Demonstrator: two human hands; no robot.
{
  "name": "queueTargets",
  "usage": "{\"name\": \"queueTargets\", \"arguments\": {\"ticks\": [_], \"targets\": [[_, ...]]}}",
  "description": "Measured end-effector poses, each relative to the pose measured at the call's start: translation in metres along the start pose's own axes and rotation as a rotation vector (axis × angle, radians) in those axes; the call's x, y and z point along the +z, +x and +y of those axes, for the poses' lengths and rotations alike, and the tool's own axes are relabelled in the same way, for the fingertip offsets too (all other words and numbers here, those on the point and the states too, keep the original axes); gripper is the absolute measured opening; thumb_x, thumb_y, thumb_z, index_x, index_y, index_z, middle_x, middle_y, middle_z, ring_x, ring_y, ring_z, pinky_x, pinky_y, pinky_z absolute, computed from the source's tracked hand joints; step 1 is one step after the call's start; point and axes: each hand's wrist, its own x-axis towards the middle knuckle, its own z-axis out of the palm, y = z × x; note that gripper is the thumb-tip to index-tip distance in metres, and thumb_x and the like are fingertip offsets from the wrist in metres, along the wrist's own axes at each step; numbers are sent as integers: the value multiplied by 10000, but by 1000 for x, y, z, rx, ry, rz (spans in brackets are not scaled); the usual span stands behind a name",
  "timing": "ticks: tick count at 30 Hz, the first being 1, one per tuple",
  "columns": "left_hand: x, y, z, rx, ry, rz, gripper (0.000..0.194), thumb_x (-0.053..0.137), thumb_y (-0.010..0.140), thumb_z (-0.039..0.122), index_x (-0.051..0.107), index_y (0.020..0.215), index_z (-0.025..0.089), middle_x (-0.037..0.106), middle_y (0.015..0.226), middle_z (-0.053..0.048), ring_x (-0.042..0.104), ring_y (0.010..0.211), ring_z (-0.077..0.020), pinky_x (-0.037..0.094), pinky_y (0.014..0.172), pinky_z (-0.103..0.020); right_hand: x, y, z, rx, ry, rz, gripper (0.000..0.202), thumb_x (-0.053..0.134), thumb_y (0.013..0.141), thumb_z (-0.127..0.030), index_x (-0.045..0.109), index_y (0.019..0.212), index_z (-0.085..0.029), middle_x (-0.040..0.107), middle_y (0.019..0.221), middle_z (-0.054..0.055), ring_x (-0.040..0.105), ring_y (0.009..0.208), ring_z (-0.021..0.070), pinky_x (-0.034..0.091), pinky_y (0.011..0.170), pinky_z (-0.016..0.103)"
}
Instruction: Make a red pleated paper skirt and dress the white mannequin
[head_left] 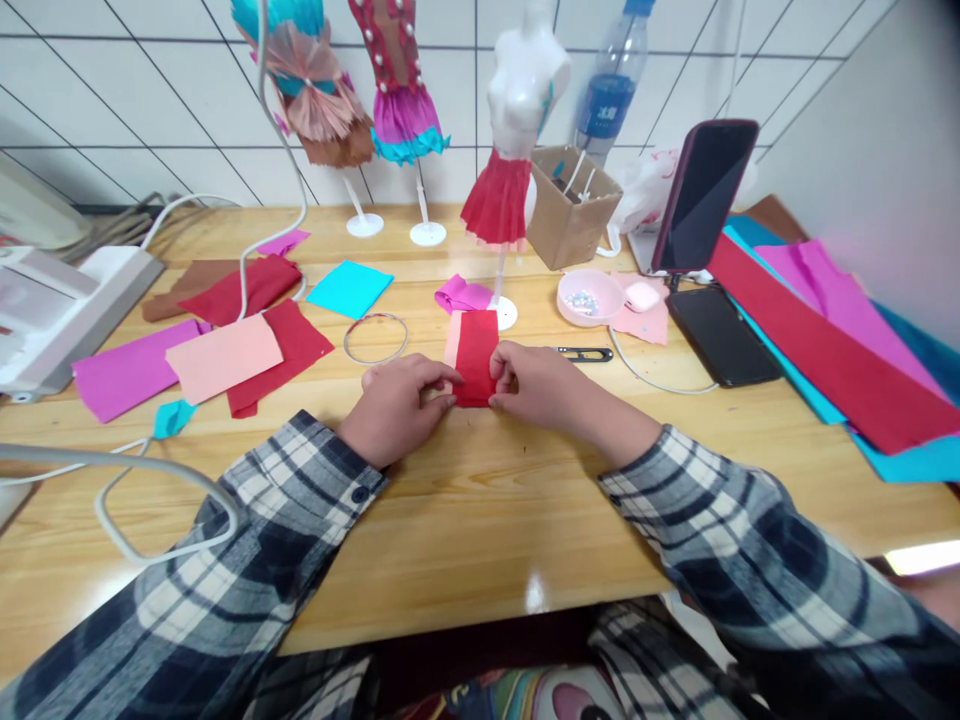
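Observation:
A small red piece of crepe paper (477,350) lies on the wooden table, with a pale pink strip (453,336) showing along its left side. My left hand (401,405) pinches the lower left edge of the red paper between thumb and fingers. At the lower right edge, my right hand (536,385) pinches it the same way, fingers curled. Just behind the paper stands a white mini mannequin (525,90) wearing a red pleated skirt (499,200). Black thread snips (586,355) lie beyond my right hand, partly hidden by it. A wire ring (376,339) rests beyond my left hand.
Crepe paper pieces (225,358) lie at the left, near a white cable. Two dressed mannequins (405,110), a cardboard box (574,215) and a water bottle (609,95) stand at the back. A pink bead dish (590,297), phones (724,335) and long paper sheets (840,350) are right.

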Motion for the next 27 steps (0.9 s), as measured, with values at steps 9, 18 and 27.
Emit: {"name": "queueTargets", "arguments": {"ticks": [9, 18, 27], "targets": [[-6, -5, 5, 455, 411, 62, 213, 533, 853, 185, 736, 869, 250, 738, 901, -22, 567, 921, -246, 328, 831, -445, -2, 2, -5, 36, -56, -19, 241, 661, 696, -179, 479, 847, -221, 666, 763, -29, 579, 693, 139, 316, 572, 233], [-18, 6, 9, 513, 498, 18, 191, 570, 845, 227, 720, 731, 261, 719, 996, -8, 542, 962, -255, 274, 864, -478, -14, -5, 6, 172, -130, 31, 245, 700, 707, -269, 576, 915, -228, 666, 797, -24, 573, 681, 143, 305, 552, 245], [-15, 9, 3, 482, 431, -58, 226, 510, 890, 234, 716, 800, 215, 701, 799, -49, 560, 874, -231, 322, 829, -434, -1, -17, -4, -273, -397, 36, 201, 600, 880, -361, 734, 912, -214, 680, 920, 41, 598, 799, 174, 315, 605, 294]]}}
